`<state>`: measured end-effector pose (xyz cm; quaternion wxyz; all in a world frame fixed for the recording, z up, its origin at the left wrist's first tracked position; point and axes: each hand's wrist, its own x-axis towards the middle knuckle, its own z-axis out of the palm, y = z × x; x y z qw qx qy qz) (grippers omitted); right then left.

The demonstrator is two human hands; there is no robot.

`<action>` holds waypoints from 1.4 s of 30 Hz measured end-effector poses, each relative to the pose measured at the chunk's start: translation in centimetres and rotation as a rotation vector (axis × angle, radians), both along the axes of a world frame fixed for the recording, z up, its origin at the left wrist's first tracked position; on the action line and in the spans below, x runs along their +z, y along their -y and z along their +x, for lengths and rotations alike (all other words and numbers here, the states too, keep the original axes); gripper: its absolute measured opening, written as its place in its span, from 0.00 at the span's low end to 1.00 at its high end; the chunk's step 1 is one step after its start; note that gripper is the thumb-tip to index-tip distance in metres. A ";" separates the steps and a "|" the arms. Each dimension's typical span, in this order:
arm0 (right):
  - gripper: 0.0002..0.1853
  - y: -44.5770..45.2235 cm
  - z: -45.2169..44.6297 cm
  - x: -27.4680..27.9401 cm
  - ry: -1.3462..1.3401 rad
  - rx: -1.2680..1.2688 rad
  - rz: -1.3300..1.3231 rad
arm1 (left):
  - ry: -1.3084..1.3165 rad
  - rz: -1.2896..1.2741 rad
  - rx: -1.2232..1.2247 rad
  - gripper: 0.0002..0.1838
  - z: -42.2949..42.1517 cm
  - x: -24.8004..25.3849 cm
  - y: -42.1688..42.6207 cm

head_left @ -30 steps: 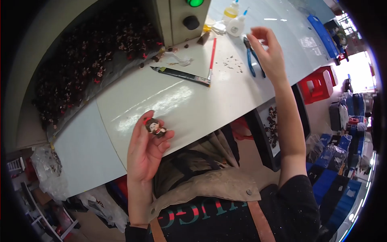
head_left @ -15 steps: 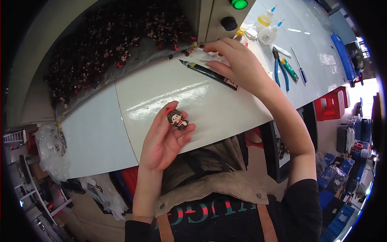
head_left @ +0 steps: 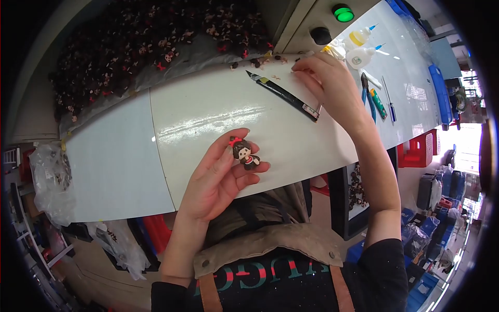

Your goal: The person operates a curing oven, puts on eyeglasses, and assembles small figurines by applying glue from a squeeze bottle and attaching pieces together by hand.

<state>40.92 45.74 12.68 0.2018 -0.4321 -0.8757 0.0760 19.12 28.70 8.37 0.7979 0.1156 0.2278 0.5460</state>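
My left hand (head_left: 212, 183) is closed around a small brown figurine (head_left: 243, 152) with a red bow and a pale face, held upright above the near part of the table. Over the far side of the table, my right hand (head_left: 331, 86) has its thumb and index fingertips drawn together. Whatever lies between those fingertips is too small to make out. Just left of them, small loose pieces (head_left: 255, 63) are scattered on the white tabletop (head_left: 208, 117). A black utility knife (head_left: 283, 95) lies below and to the left of the right hand.
A large heap of similar dark figurine parts (head_left: 156, 41) fills the grey-framed opening at the back left. To the right are dropper bottles (head_left: 360, 57), pliers (head_left: 367, 96), a green tube (head_left: 378, 103) and a screwdriver (head_left: 390, 101). A tray of parts (head_left: 357, 190) sits below the table edge.
The right thumb and index finger have come together from a wider spread beside the small pieces. My left hand still holds the figurine, and the whole view has shifted slightly.
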 end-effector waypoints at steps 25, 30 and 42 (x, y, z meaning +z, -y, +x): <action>0.07 0.2 -0.6 -0.5 -0.359 -0.001 -0.379 | -0.043 0.021 0.003 0.24 0.0 0.6 -0.2; 0.08 3.2 -0.2 -0.4 -0.676 0.085 -0.569 | -0.086 0.037 0.039 0.24 0.2 0.5 0.0; 0.15 9.2 -1.2 -1.1 -0.960 0.179 -0.699 | -0.255 0.135 0.206 0.21 1.4 0.5 0.9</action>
